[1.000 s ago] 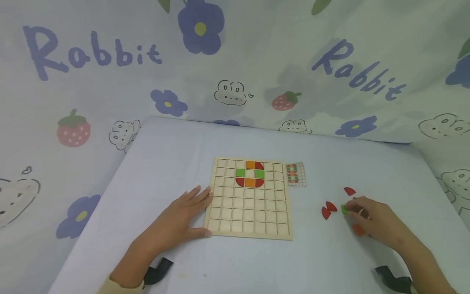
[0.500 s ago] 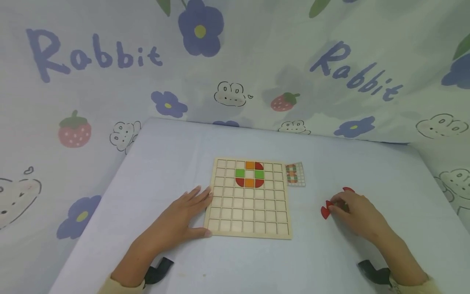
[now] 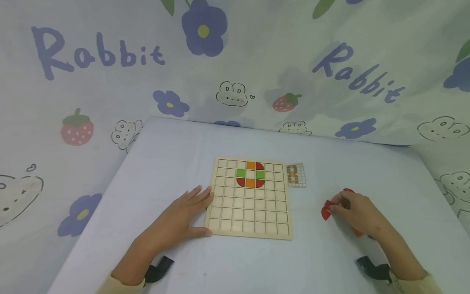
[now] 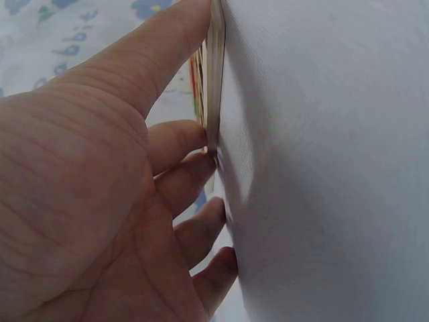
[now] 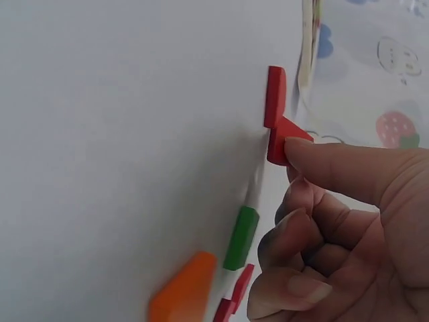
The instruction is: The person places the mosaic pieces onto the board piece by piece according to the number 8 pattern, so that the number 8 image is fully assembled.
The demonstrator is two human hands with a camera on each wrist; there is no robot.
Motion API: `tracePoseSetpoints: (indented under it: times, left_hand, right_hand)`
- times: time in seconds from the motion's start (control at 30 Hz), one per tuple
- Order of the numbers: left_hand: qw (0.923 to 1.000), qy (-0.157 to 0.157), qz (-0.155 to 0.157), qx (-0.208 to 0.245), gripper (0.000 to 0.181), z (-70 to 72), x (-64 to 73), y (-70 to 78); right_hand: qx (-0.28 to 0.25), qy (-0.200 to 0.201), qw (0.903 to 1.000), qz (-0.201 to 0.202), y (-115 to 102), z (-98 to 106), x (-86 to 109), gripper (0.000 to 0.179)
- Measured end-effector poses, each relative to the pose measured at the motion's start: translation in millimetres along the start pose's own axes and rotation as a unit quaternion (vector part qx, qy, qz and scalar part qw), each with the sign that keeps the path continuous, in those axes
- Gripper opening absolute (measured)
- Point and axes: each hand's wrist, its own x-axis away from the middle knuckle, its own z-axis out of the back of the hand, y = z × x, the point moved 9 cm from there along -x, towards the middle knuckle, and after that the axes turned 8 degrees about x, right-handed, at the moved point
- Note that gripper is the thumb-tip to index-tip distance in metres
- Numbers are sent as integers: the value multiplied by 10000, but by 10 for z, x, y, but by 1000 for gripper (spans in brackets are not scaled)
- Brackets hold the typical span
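My left hand (image 3: 183, 214) rests at the left edge of a pale wooden grid board (image 3: 243, 214), its fingers spread and touching the rim. Orange, green and red pieces form a ring in the board's upper cells. At the right, my right hand (image 3: 361, 210) pinches a red quarter-circle piece (image 5: 278, 142) between thumb and fingers, low over the table. Another red quarter-circle piece (image 5: 275, 97) touches or nearly touches it. Below the fingers in the right wrist view lie a green piece (image 5: 241, 238) and an orange piece (image 5: 186, 288); the hand partly hides these in the head view.
A small pattern card (image 3: 301, 175) lies against the board's upper right side. More red pieces (image 5: 242, 288) lie beyond the green one. A printed cloth (image 3: 249, 61) hangs behind the white table (image 3: 183, 139).
My right hand has moved left from the green piece to the red pieces and now pinches one. The left hand stays at the board's edge.
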Motion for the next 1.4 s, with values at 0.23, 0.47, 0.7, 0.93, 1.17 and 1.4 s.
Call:
tracePoseSetpoints:
  times: [0.23, 0.47, 0.7, 0.93, 1.17, 1.4]
  left_hand:
    - [10000, 27, 10, -46, 98, 8, 8, 5]
    - [10000, 41, 5, -41, 98, 6, 17, -11]
    - [9999, 59, -49, -83, 98, 1, 21, -39]
    - [9999, 34, -91, -68, 97, -10, 9, -33]
    - [9999, -17, -82, -87, 97, -17, -4, -40]
    - [10000, 16, -40, -25, 97, -2, 16, -38]
  right_hand:
    - [23, 189, 9982, 566, -212, 159, -43, 9]
    - [206, 86, 9954, 930, -631, 283, -243, 8]
    - [378, 40, 9851, 1675, -1248, 334, -630, 7]
    - [339, -194, 9790, 1999, -1737, 249, -1033, 4]
    - [215, -434, 9746, 2187, -2103, 103, -1353, 4]
    - [481, -696, 9644, 2506, -2379, -107, -1613, 3]
